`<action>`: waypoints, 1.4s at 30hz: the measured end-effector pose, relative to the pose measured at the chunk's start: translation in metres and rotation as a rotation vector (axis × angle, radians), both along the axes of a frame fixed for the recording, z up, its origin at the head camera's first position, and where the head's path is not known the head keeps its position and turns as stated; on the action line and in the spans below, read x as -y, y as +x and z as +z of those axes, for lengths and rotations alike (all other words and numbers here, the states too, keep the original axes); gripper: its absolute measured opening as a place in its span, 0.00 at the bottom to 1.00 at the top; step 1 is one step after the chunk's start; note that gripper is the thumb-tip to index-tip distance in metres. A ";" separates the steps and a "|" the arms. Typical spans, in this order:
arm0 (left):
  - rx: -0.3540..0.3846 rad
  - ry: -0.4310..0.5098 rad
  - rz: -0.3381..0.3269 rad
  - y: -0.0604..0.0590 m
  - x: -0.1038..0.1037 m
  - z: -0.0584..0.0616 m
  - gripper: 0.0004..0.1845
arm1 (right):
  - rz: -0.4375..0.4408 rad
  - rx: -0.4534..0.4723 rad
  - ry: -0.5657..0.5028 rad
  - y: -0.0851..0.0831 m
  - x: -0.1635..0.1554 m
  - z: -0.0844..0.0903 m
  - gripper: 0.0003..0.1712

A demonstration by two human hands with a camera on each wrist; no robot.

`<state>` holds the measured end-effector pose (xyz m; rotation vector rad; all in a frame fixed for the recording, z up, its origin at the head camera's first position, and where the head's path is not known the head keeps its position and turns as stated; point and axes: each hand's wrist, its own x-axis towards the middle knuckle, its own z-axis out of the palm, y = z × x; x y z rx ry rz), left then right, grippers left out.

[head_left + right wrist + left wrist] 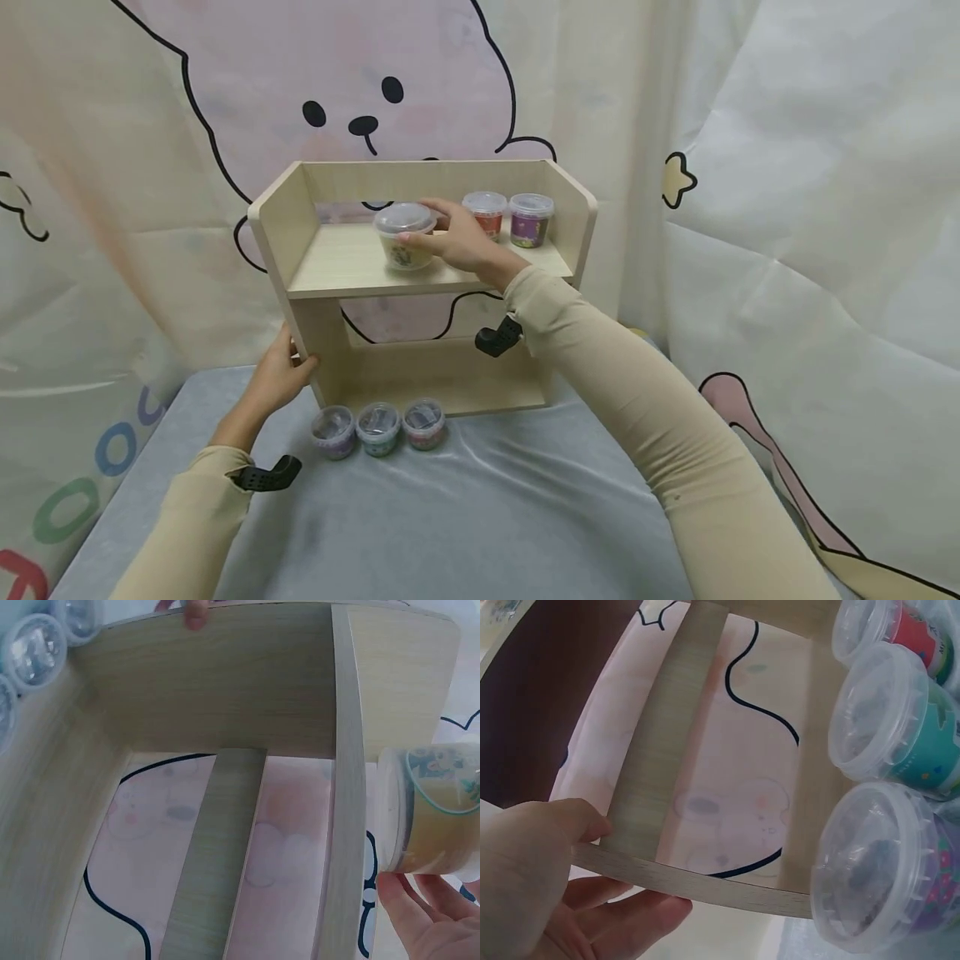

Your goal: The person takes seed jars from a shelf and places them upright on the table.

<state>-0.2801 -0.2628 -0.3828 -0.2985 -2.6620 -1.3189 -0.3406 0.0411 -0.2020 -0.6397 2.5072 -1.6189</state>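
Right hand (457,242) grasps a yellow lidded cup (406,237) on the wooden shelf's (337,267) top tier | left hand (281,377) clasps the shelf's left side panel | three cups (378,427) line the table (480,517).

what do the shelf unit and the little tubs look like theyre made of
The pale two-tier shelf unit looks like laminated board with a matt printed wood grain; fine straight streaks and thin flat edges suggest it, though solid wood is possible. The small round lidded tubs, such as the yellow one in the right hand, look like thin clear glossy plastic: ribbed see-through lids and coloured labels.
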 end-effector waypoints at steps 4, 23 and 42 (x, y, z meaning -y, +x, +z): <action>-0.003 -0.033 0.007 0.000 -0.001 0.004 0.36 | 0.014 -0.046 -0.031 0.008 -0.013 -0.003 0.42; -0.029 -0.087 0.044 0.001 -0.002 0.002 0.31 | 0.125 -0.095 -0.063 0.051 -0.059 -0.019 0.41; 0.003 -0.107 0.053 0.001 -0.003 0.004 0.35 | 0.116 -0.088 -0.081 0.066 -0.083 -0.066 0.42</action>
